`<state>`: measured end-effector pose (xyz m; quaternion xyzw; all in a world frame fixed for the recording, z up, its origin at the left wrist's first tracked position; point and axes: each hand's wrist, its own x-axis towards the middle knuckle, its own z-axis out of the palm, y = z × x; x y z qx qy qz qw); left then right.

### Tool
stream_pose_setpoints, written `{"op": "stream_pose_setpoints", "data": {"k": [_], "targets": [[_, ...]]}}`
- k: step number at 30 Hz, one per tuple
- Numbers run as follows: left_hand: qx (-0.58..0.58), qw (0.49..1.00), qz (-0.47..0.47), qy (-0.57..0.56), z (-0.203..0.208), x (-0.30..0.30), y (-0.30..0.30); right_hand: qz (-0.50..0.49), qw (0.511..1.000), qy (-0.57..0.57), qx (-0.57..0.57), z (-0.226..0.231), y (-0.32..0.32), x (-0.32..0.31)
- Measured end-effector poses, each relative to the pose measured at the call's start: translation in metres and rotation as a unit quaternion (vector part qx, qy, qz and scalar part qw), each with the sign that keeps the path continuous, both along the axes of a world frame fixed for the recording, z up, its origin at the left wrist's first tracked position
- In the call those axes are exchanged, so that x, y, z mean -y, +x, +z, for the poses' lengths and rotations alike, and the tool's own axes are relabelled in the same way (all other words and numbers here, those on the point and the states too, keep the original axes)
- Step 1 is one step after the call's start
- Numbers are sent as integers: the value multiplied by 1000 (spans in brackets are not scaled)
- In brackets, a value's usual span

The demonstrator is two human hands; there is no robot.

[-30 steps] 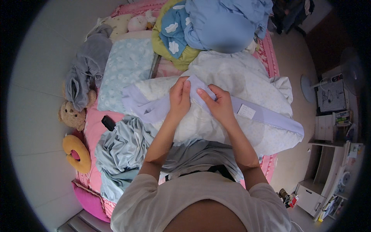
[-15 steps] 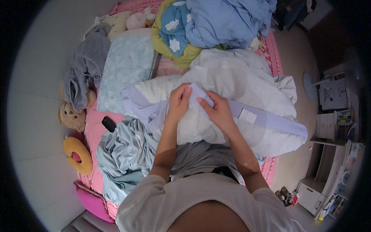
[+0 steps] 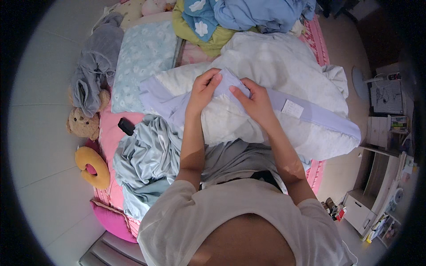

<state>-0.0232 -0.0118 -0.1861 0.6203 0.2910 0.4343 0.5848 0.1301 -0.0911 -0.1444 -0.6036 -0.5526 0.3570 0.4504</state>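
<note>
A white quilt (image 3: 284,66) with a lavender border (image 3: 330,120) is spread over the bed in front of me. My left hand (image 3: 204,91) pinches the lavender edge, thumb on top. Close beside it on the right, my right hand (image 3: 256,102) grips the same border between thumb and curled fingers. A short stretch of lavender cloth is raised between the two hands. Right of my right hand, a white label (image 3: 293,108) lies on the border. The fingertips under the cloth are hidden.
Crumpled pale blue satin cloth (image 3: 151,150) and a small black object (image 3: 126,126) lie to the left. Beyond are a light blue pillow (image 3: 142,66), a teddy bear (image 3: 83,124), a yellow neck pillow (image 3: 94,166) and blue bedding (image 3: 262,15). White shelving (image 3: 377,186) stands at the right.
The head view has shifted, so the bed and hands sit higher in the picture. Both hands keep their hold on the lavender edge, with little other change.
</note>
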Motion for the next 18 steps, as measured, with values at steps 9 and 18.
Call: {"op": "stream_pose_setpoints", "data": {"k": [9, 18], "targets": [[-45, 993, 69, 88, 17, 9, 5, -44, 997, 54, -15, 0, 1, 3], [-317, 921, -62, 217, 48, 16, -40, -132, 981, 135, -40, 36, 47, 8]]}}
